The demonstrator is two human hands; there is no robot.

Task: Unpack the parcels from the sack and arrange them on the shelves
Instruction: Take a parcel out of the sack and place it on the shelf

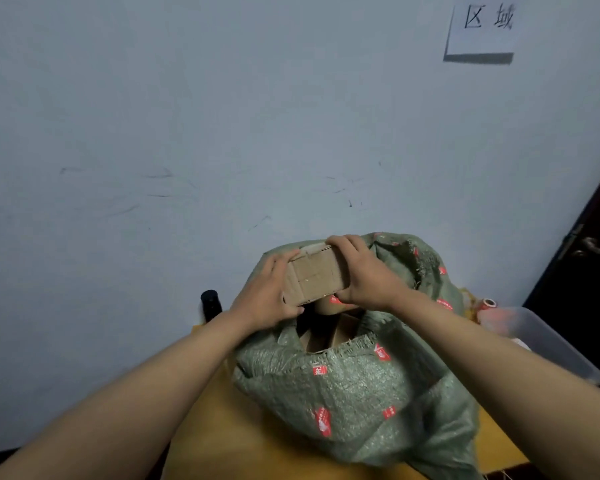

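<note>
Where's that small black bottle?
In the head view, the small black bottle stands against the wall, left of the green woven sack, just beyond the left forearm.

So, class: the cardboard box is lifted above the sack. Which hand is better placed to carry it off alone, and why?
Probably the right hand: its grip wraps the cardboard box from top edge to underside. The left hand mostly steadies the side.

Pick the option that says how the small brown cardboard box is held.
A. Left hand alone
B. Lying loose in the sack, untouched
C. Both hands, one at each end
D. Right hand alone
C: the left hand and right hand grip opposite ends of the small brown cardboard box above the green woven sack.
</note>
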